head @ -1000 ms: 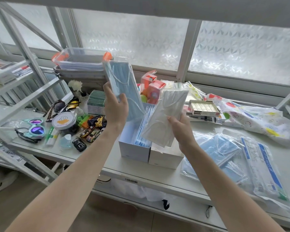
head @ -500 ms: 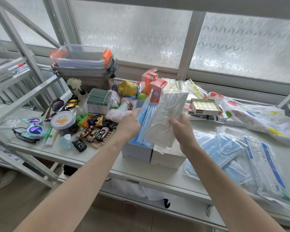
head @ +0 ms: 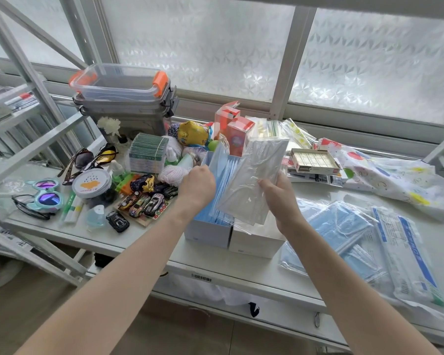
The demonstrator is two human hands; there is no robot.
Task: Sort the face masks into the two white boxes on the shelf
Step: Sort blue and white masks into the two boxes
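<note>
Left hand (head: 197, 184) is pressing blue masks (head: 222, 172) into the left box (head: 207, 230), grip hidden. Right hand (head: 280, 198) is holding a white mask (head: 254, 180) over the right box (head: 254, 243). More masks (head: 341, 226) are lying unsorted on the shelf (head: 241, 267); sorting appears partway done.

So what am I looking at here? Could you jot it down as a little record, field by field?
setting: white shelf by a frosted window
left hand: pushing a wrapped blue mask into the left white box
right hand: holding a wrapped white mask above the right white box
left box contents: blue masks standing on edge
still unsorted: packets of blue masks on the right
left clutter: toy cars, sunglasses, round tin
</note>
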